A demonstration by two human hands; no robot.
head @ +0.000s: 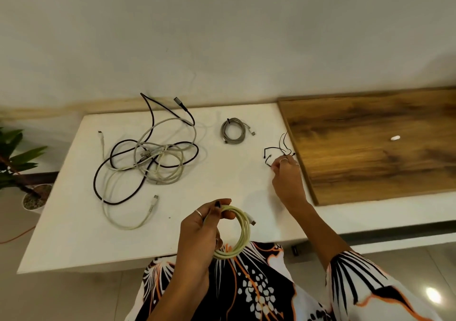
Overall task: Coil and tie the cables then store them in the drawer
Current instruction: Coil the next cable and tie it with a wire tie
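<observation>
Coiled cable: your left hand (202, 224) grips a pale yellow-green cable coil (240, 232) by its upper left arc, fingers curled round the loops; it hangs above the near edge of the table, its white plug (252, 220) poking out at the upper right.
Ties: your right hand (286, 172) pinches among a small cluster of thin black twist ties (278, 151) lying on the white top, just beside the wooden board.
Tied coil: a grey cable coil (233, 130), bound with a dark tie, lies flat toward the back of the table, apart from the rest.
Loose cables: a tangle of one black cable (103, 170) and several white cables (162, 158) is spread over the left half of the table.
Writing: no brand or label on anything can be read.
Surface: a white table (74, 234) set against a pale wall (222, 37); a wood-grain board (370, 148) adjoins it on the right, with a small white object (395, 137) on it.
Room: a potted plant (22, 162) stands on the floor to the left.
</observation>
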